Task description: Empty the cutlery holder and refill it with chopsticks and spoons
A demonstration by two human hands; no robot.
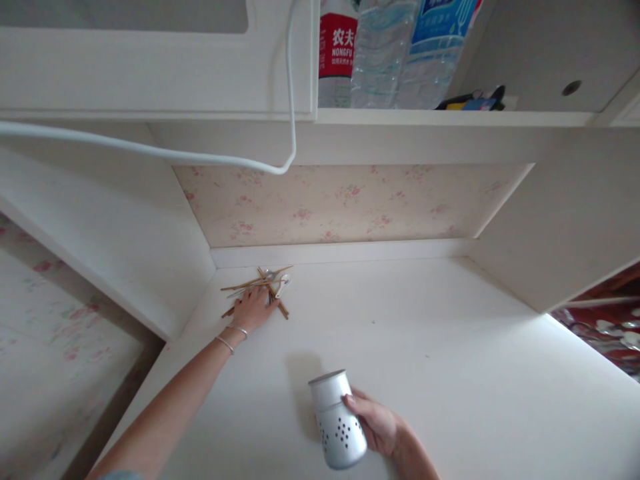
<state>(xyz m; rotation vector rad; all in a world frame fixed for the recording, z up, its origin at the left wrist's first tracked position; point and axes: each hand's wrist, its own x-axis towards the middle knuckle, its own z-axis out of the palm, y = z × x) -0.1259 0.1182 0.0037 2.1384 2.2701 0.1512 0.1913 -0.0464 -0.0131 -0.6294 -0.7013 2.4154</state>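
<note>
on the chopsticks (260,287) left hand (254,309) lies flat; right hand (376,425) grips holder (337,419).

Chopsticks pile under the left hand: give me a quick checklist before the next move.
1. Left hand on the chopsticks: ok, fingers rest on the pile.
2. Grip closed around any stick: cannot tell.
3. Spoon mixed into the pile: ok, visible at its right edge.
4. Right hand holding the metal holder: ok, lifted and tilted.
5. Holder's inside: cannot tell.
6. Desk between hands: ok.
</note>
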